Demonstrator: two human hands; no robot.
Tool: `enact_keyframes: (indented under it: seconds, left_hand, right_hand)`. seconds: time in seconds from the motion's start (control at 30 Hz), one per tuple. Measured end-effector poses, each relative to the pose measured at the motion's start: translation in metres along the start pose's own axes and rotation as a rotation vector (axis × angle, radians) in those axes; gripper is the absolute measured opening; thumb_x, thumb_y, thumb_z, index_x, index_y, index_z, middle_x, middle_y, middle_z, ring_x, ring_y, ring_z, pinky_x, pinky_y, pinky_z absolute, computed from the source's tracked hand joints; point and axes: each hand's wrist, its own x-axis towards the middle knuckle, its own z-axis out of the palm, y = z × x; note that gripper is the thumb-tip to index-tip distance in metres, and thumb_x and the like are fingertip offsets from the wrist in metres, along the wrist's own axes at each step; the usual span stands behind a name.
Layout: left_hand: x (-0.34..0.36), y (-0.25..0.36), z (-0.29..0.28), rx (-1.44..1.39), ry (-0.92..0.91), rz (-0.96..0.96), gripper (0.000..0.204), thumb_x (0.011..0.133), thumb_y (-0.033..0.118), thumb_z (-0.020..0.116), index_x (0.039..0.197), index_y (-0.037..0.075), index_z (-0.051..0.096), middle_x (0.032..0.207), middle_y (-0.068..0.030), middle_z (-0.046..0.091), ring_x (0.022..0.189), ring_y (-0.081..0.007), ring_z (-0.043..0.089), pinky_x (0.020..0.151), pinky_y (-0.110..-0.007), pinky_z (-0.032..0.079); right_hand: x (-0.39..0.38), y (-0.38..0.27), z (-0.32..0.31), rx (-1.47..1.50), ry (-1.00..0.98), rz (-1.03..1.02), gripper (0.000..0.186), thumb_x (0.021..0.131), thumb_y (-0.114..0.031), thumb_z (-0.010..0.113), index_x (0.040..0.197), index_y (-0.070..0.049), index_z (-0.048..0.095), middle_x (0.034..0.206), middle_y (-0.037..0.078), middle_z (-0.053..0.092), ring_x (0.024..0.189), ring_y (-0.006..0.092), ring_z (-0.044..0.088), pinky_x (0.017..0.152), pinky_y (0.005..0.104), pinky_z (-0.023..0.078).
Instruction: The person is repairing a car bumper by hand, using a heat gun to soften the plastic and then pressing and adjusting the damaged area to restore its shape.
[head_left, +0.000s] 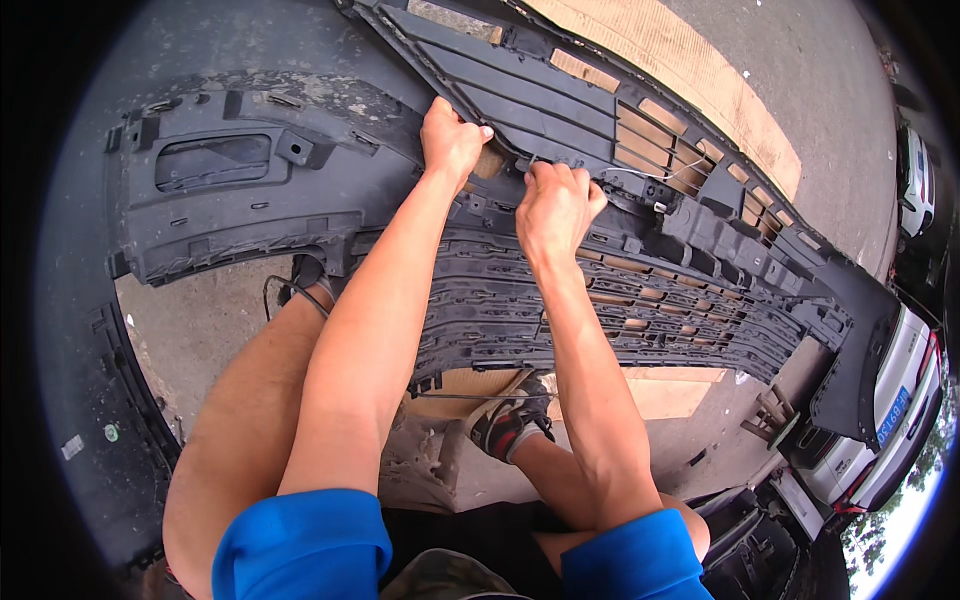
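Observation:
A large black plastic car bumper (270, 200) lies across the ground in front of me, its ribbed grille (480, 300) spanning the middle. Above that sits a slatted black panel (520, 95) with open mesh on its right. My left hand (455, 145) is closed on the panel's near edge, thumb pointing right. Just to its right, my right hand (558, 205) has its fingers curled down at the same edge; whatever they pinch is hidden beneath them. A thin pale wire or strip (640, 173) lies on the panel to the right of that hand.
Flat cardboard (680, 70) lies under the far side of the parts, with more cardboard (660, 393) near my foot. A dark panel (75, 370) stands at the left. On the right are a small wooden stool (770, 415) and a parked white car (870, 420).

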Motion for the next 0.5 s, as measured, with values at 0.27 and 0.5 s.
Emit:
enact_keyframes:
  seconds: [0.27, 0.5]
  left_hand:
    - [0.001, -0.003, -0.001, 0.007, -0.004, 0.032, 0.037, 0.076, -0.02, 0.06, 0.108, -0.002, 0.054, 0.104, -0.0091, 0.068, 0.095, -0.0181, 0.064, 0.086, -0.031, 0.05]
    - [0.0, -0.001, 0.0, 0.045, -0.003, 0.001, 0.038, 0.076, -0.019, 0.06, 0.109, -0.002, 0.054, 0.105, -0.0093, 0.067, 0.096, -0.0185, 0.064, 0.086, -0.031, 0.05]
  right_hand:
    - [0.003, 0.001, 0.002, -0.055, -0.107, -0.139, 0.007, 0.081, -0.005, 0.061, 0.084, -0.004, 0.067, 0.082, 0.008, 0.061, 0.09, 0.0288, 0.054, 0.092, 0.0468, 0.034]
    - [0.002, 0.002, 0.01, -0.014, -0.112, -0.177, 0.006, 0.079, -0.005, 0.064, 0.084, -0.004, 0.067, 0.081, 0.007, 0.06, 0.088, 0.0278, 0.054, 0.091, 0.0435, 0.036]
